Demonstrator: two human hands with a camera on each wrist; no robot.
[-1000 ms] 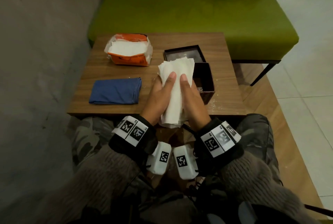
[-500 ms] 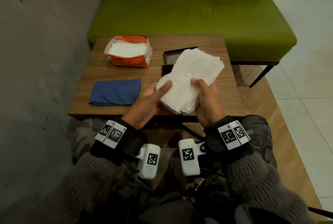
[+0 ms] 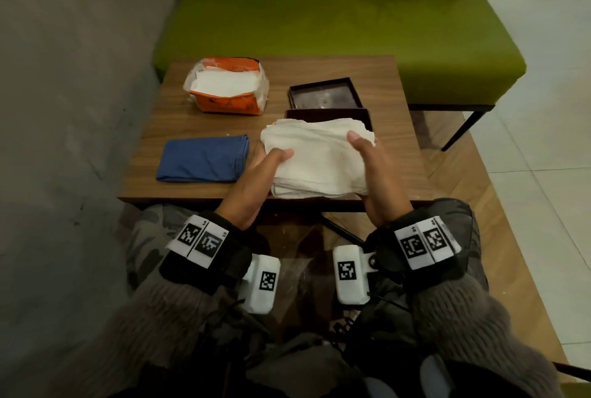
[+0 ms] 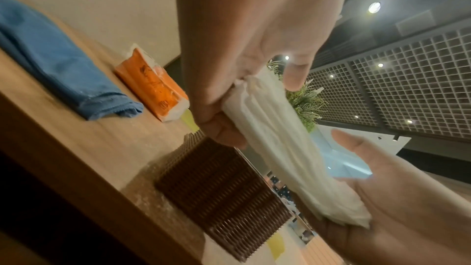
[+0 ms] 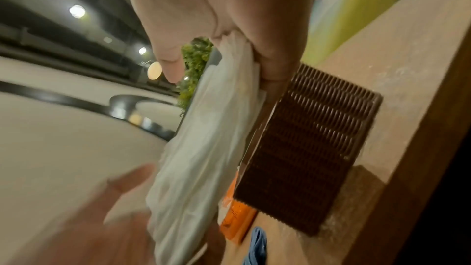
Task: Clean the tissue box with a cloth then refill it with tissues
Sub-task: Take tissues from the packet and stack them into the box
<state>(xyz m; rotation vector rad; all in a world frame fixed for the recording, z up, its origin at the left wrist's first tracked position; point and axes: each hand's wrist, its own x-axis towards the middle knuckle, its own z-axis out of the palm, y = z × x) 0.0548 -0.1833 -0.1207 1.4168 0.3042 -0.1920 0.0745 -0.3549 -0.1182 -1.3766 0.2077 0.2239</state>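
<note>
Left hand (image 3: 256, 173) fingers curled, thumb on top, gripping left end of tissue stack (image 3: 316, 160). Right hand (image 3: 377, 180) fingers wrapped round right end, thumb over top. Stack held flat, long axis left-right, just above tissue box (image 4: 221, 186), which sits open directly beyond and below fingers on surface (image 3: 192, 199). Both hands equally near. Stack white, soft, sagging, edges ragged. Box dark brown, ribbed. Lid (image 3: 324, 93) behind it. Blue cloth (image 3: 204, 157) folded left, orange pack (image 3: 227, 87) beyond.
</note>
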